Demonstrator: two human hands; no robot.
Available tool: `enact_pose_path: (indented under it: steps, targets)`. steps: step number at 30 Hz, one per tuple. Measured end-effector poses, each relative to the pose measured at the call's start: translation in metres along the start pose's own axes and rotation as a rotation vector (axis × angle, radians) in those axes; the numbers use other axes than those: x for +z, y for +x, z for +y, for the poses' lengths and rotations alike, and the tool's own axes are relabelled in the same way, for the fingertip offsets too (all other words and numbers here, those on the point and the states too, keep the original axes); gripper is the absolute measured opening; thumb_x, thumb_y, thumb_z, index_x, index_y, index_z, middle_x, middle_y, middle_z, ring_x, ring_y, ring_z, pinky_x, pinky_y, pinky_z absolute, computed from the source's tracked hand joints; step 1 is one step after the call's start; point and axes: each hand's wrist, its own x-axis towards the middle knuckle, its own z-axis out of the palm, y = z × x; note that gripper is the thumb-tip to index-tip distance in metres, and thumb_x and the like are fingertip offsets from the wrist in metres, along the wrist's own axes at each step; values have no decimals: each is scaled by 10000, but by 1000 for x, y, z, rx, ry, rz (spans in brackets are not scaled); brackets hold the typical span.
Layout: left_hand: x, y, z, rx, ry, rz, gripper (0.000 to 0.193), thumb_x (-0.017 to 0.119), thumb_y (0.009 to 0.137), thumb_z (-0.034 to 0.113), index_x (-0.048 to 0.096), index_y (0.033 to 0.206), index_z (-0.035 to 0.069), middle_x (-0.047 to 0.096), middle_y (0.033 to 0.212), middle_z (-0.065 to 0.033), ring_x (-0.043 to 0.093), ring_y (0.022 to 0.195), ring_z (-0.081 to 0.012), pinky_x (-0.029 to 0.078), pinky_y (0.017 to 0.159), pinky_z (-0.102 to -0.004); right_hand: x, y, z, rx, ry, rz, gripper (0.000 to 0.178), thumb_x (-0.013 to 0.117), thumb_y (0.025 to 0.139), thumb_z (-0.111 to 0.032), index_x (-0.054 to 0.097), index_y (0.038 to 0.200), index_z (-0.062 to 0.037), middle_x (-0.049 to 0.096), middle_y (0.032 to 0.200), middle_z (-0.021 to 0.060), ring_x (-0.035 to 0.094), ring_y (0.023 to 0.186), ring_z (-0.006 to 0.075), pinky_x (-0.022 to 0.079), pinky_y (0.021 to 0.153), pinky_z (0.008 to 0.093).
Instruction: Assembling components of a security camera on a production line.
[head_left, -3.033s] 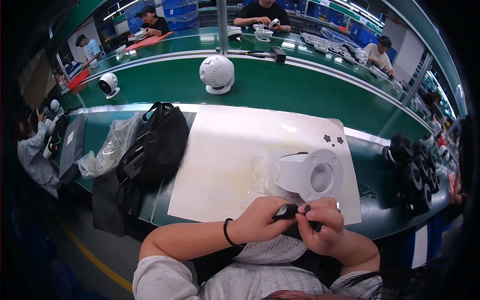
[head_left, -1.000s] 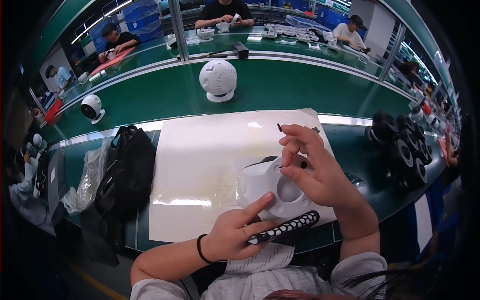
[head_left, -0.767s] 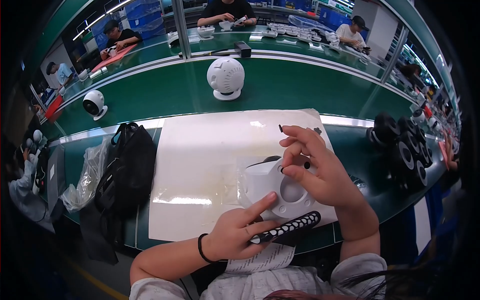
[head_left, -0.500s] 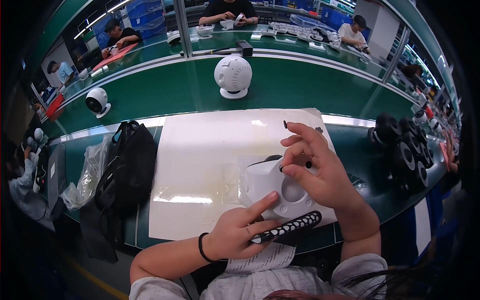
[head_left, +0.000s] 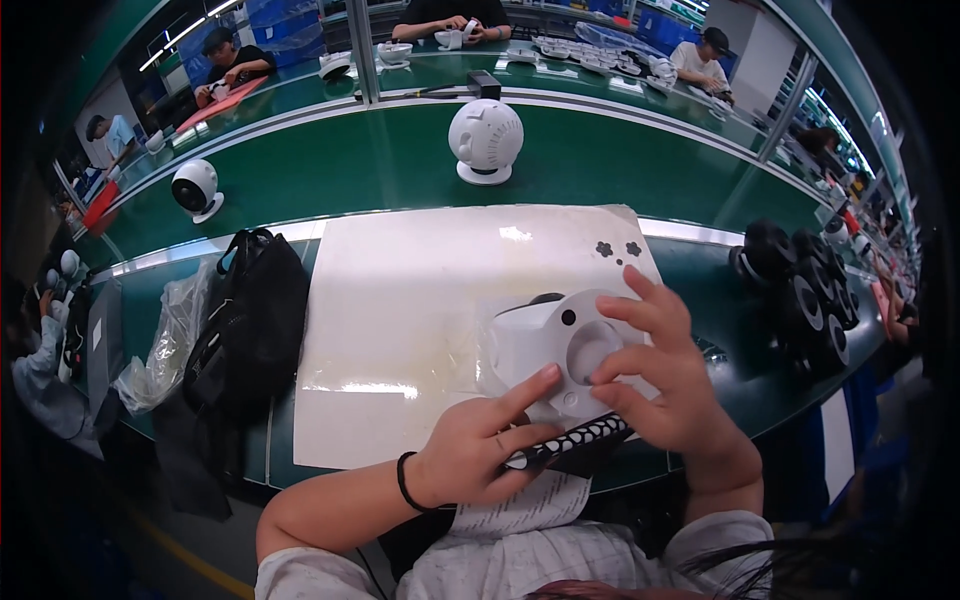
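Housing (head_left: 528, 338), white, lies on the white sheet (head_left: 400, 290) on the desk (head_left: 700, 300), just beyond the hands, its long axis running roughly left to right with the ring face to the right. The left hand (head_left: 475, 445) sits at its near left, forefinger stretched out to the near edge of the ring face, the other fingers clasping the dark patterned strip (head_left: 595, 429). The right hand (head_left: 665, 365) is the nearer to the recess (head_left: 588, 343), over its right side, thumb and forefinger tips almost together, the other fingers spread; whether they pinch anything cannot be told. One black pad (head_left: 568, 317) sits on the ring face, far of the recess; two black flower-shaped pieces (head_left: 604, 249) lie on the sheet's far right.
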Motion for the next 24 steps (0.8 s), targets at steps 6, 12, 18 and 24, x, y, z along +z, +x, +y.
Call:
enact_pose_path:
  steps: [6,12,18,24]
  targets:
    - [2,1,-4,11,5,32,286,627,590,83,616,876,66,425,1286,-173,606,660,-225,479,585,-299,17,-6,0,84,161,-50,50,615,778,-162,620,769,-113,401,1314,100,199,1308,309,103,1012,490]
    - [3,3,-9,35,36,49,220,642,601,90,610,813,39,448,1264,-171,601,671,-223,482,597,-296,22,-15,2,-9,-66,26,109,605,794,-230,632,802,-124,446,1282,74,264,1279,303,100,1018,467]
    - [4,4,-9,26,41,45,215,655,601,76,603,800,16,451,1257,-175,600,662,-212,484,602,-293,25,-32,-1,-178,-295,107,254,591,791,-359,647,901,-137,506,1222,21,369,1216,264,126,1015,459]
    - [6,6,-7,32,43,42,220,661,592,63,600,795,7,444,1262,-176,604,672,-210,487,607,-297,28,-40,-6,-283,-570,91,331,588,789,-363,619,990,-101,516,1198,7,392,1191,226,148,1010,452]
